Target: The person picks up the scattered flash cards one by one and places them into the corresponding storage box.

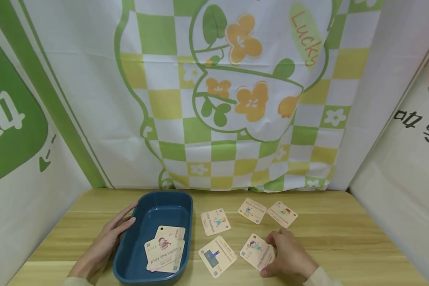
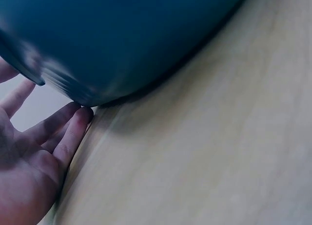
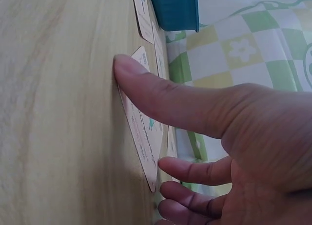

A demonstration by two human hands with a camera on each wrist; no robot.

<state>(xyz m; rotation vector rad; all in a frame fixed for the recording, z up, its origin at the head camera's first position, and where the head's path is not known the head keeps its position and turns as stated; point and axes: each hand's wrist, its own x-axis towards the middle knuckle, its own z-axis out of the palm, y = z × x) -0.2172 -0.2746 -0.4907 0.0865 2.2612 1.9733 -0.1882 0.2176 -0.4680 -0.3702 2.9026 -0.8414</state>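
Left grip (image 1: 103, 238) spread against one blue tray (image 1: 161, 214), right grip (image 1: 288, 252) spread at one card (image 1: 256, 250), four cards (image 1: 215, 222) nearby

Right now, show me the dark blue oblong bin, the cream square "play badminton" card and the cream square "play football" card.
Dark blue oblong bin (image 1: 161, 216): head view, bare inner floor.
Cream "play badminton" card (image 1: 257, 252): head view, printed face's middle.
Cream "play football" card (image 1: 215, 222): head view, printed face's middle.

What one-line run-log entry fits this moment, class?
left hand: touching blue tub; right hand: at edge of badminton card; inside tub: violin card uppermost; table: four other cards
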